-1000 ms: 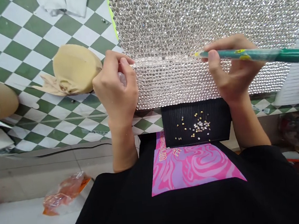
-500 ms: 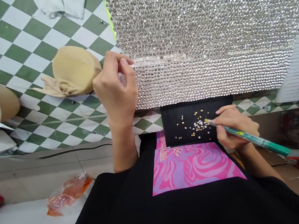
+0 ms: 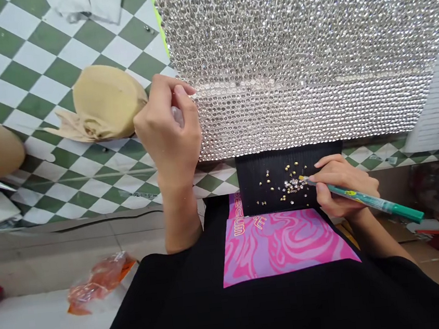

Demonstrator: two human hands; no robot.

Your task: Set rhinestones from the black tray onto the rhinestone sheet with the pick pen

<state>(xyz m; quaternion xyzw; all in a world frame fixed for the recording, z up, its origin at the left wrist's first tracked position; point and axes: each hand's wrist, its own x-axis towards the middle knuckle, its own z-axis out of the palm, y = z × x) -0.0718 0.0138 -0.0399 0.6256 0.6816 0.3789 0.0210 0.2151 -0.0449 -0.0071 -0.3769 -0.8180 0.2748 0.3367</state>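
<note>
My right hand pinches a green pen-like stick with a yellow tip. That tip touches or hovers just over a cluster of loose rhinestones, clear and gold, on a ribbed black tray by my lap. At the table edge my left hand is curled closed, with a bit of something clear showing between its fingers; its kind is hidden. Beside that hand's fingertips lies a wide sheet of silver rhinestones in rows, under what looks like clear film along its near side.
Left of my left hand sits a beige fabric-wrapped bundle on the green-and-white checked tabletop. Farther left stands a tan round container. Lined white paper lies at the right. An orange plastic bag is below the table.
Both hands stay nearly where they were. The stick's tip remains at the stones, with only a slight shift. The whole view has moved a little.
</note>
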